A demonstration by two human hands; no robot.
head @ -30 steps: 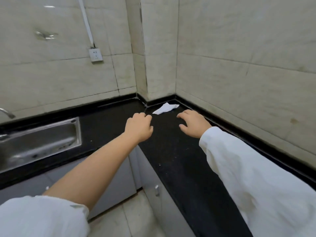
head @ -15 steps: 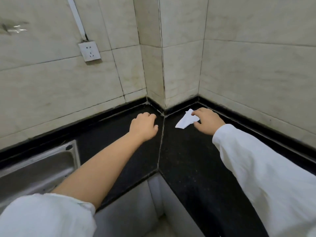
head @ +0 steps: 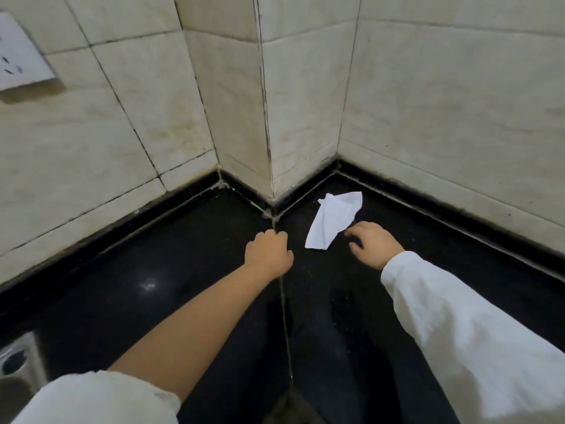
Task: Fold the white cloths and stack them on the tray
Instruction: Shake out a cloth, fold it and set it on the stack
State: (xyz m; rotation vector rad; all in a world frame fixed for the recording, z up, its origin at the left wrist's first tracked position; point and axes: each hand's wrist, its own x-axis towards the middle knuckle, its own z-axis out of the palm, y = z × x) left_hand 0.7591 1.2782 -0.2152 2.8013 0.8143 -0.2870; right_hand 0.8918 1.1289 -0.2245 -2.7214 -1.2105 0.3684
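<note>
One white cloth (head: 333, 219) only, crumpled flat on black counter (head: 183, 270), tucked near tiled corner. Sink (head: 18, 362) edge peeks lower left, contents hidden. Left hand (head: 269, 254) curled into fist, grasping nothing, just left of cloth. Right hand (head: 374, 244) fingers loosely bent, released, just beside cloth's right edge; contact unclear. One wall socket (head: 21, 56) upper left.

No readable txt, labels or nos. anywhere on walls or counter.
</note>
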